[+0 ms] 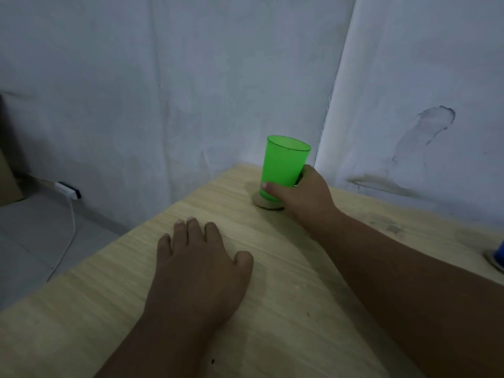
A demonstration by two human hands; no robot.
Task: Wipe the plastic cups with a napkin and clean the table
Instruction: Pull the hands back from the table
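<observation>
At the far left, a white charger block [67, 190] lies on the grey floor [32, 236] against the wall, its thin white cable [71, 230] trailing down toward the near edge of the view. A brown cardboard piece [6, 181] leans at the left border.

The light wooden table [90, 304] fills the lower part of the view, one corner reaching toward the whitewashed wall [163, 77]. The left hand [199, 268] lies flat on the tabletop, palm down, fingers spread loosely and pressed to the wood, gripping nothing.

Further right and farther back, near the table's far corner, a translucent green plastic cup [283, 165] stands upright on a round tan coaster [263, 203]. The right hand [305, 192] wraps around the cup's lower half from the right side, thumb across the front and the other fingers curled behind, closed on the cup. The forearm runs from there down to the lower right corner.

On the right-hand wall a patch of peeled paint [431, 126] shows. At the far right border, a sliver of a blue object [500, 255] sits on another round coaster [493, 261]; it is cut off too much to say what it is.
</observation>
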